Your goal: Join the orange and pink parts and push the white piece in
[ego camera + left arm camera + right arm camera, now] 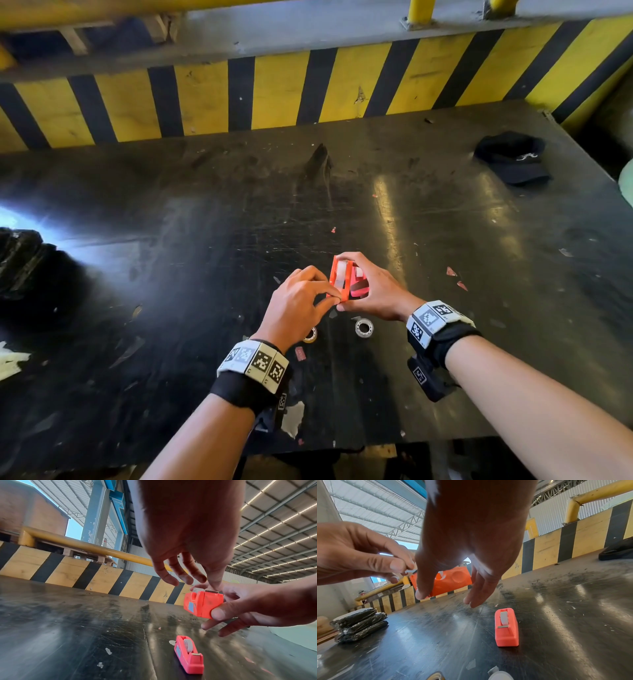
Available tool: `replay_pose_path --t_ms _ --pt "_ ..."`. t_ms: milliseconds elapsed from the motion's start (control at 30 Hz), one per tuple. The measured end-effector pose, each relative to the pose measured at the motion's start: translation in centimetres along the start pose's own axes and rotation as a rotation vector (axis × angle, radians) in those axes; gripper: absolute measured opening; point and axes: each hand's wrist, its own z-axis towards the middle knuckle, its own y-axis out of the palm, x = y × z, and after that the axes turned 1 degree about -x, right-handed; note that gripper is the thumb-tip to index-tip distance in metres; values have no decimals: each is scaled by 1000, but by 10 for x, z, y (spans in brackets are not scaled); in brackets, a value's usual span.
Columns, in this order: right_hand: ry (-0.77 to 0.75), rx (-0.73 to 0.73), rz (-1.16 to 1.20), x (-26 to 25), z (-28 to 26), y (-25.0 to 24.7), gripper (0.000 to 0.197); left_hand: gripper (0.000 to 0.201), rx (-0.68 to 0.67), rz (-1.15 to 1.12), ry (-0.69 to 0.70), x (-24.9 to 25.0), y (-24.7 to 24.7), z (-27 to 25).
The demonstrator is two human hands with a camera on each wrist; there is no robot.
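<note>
The right hand (pixel 373 291) grips an orange tape dispenser (pixel 340 282); the left hand (pixel 298 301) pinches its tape end. Only the wrist views show a second dispenser (pixel 506 627) on the desk (pixel 556 615), at 6 o'clock below them.

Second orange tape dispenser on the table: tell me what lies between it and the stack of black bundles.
In the right wrist view, only bare, scratched table lies between the second dispenser and the black bundles.
</note>
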Motion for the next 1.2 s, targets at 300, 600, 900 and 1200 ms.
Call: replay_pose_path --t_ms 300,600,900,1200 --pt "-10 -5 41 -8 -4 -1 94 23 2 17 51 -5 1 -6" --pt "-12 -44 27 2 -6 -2 95 17 -50 -150 79 -12 6 -2" --pt "-19 49 19 3 7 -5 92 14 113 -332 -179 -18 2 25" --pt "-6 39 -13 4 24 -3 93 46 -46 -299 -455 -14 10 60"
